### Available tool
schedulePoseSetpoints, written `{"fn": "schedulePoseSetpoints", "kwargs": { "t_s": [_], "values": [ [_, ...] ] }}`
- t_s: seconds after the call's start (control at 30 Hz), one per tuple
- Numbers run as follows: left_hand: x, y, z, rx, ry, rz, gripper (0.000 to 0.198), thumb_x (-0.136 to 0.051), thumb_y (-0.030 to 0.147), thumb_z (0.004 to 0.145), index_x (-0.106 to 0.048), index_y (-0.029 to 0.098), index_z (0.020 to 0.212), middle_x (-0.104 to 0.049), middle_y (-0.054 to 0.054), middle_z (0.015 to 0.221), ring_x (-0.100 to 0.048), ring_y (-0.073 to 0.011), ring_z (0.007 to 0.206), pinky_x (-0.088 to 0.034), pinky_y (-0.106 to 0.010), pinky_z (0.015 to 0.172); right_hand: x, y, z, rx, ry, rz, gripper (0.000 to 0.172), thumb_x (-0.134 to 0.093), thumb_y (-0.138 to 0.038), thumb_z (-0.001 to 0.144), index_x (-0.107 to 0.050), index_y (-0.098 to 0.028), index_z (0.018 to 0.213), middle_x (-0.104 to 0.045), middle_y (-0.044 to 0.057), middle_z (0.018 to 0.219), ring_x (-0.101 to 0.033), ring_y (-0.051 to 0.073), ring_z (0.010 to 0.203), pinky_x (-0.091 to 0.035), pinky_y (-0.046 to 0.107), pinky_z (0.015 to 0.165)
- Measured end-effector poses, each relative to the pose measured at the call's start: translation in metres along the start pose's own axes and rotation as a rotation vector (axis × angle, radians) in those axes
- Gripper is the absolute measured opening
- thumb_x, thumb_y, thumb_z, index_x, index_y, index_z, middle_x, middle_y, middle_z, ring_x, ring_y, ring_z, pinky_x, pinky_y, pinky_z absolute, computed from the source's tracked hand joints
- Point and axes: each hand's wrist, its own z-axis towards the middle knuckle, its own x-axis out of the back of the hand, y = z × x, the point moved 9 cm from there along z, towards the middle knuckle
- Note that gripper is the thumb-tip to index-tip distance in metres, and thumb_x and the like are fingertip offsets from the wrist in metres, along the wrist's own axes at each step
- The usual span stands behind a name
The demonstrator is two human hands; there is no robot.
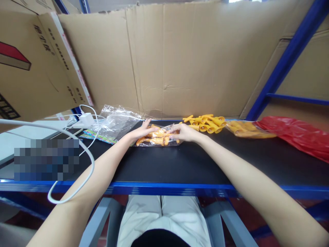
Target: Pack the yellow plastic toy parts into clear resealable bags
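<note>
A small clear plastic bag filled with orange-yellow plastic parts (158,137) lies on the black table top (180,164). My left hand (141,131) rests on the bag's left end, fingers stretched over it. My right hand (183,132) presses on the bag's right end, fingers curled onto the plastic. Just behind my right hand lies a loose heap of yellow funnel-shaped parts (207,123).
A pile of empty clear bags (115,121) sits at the left, beside a white charger (86,120) and its cable (84,161). Another filled bag (246,128) and a red plastic bag (298,135) lie at the right. Cardboard sheets (180,58) wall the back; blue shelf frame (290,58) stands right.
</note>
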Motion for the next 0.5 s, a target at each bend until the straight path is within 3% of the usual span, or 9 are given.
{"fn": "schedulePoseSetpoints", "kwargs": {
  "t_s": [0.1, 0.2, 0.3, 0.4, 0.5],
  "values": [
    [0.003, 0.002, 0.002, -0.012, 0.003, 0.052, 0.096, -0.053, 0.065, 0.07, -0.012, 0.022, 0.146, 0.006, -0.007, 0.152, 0.01, -0.0248, 0.138, 0.0, -0.043, 0.112, 0.008, 0.004, 0.001, -0.05, 0.068, 0.013, 0.018, -0.058, -0.029, 0.077, -0.068, -0.014, 0.079, -0.066, 0.006, 0.083, -0.06, 0.015, 0.077, -0.043, 0.026, 0.072],
    [0.002, 0.003, 0.003, -0.016, -0.013, 0.074, 0.096, -0.053, 0.064, 0.07, -0.012, 0.022, 0.146, 0.005, -0.008, 0.152, 0.008, -0.0246, 0.138, 0.0, -0.043, 0.112, 0.027, 0.008, -0.002, -0.165, 0.209, -0.181, 0.018, -0.057, -0.026, 0.077, -0.061, -0.015, 0.065, -0.063, 0.004, 0.074, -0.057, 0.014, 0.071, -0.042, 0.025, 0.067],
    [0.001, 0.006, 0.003, -0.052, -0.027, 0.06, 0.089, -0.053, 0.062, 0.072, -0.016, 0.026, 0.144, 0.002, -0.007, 0.153, 0.009, -0.0262, 0.138, 0.0, -0.046, 0.111, 0.029, 0.021, -0.008, -0.377, 0.138, -0.317, 0.032, -0.057, -0.033, 0.078, -0.052, -0.017, 0.051, -0.055, 0.002, 0.055, -0.051, 0.013, 0.055, -0.038, 0.026, 0.056],
    [0.0, 0.007, 0.002, -0.059, -0.034, 0.037, 0.083, -0.052, 0.06, 0.073, -0.022, 0.026, 0.143, -0.001, -0.008, 0.153, 0.009, -0.0269, 0.138, 0.0, -0.048, 0.111, 0.013, 0.034, -0.017, -0.533, -0.052, -0.114, 0.046, -0.057, -0.047, 0.078, -0.048, -0.018, 0.044, -0.05, 0.003, 0.045, -0.045, 0.011, 0.044, -0.035, 0.026, 0.048],
    [0.004, 0.011, 0.0, -0.093, 0.024, 0.014, 0.076, -0.054, 0.056, 0.074, -0.03, 0.026, 0.139, -0.005, -0.008, 0.153, 0.006, -0.0258, 0.138, -0.003, -0.045, 0.112, 0.004, 0.039, -0.019, -0.565, -0.058, 0.21, 0.046, -0.06, -0.051, 0.075, -0.049, -0.017, 0.046, -0.052, 0.003, 0.046, -0.039, 0.008, 0.04, -0.03, 0.024, 0.04]
  ]
}}
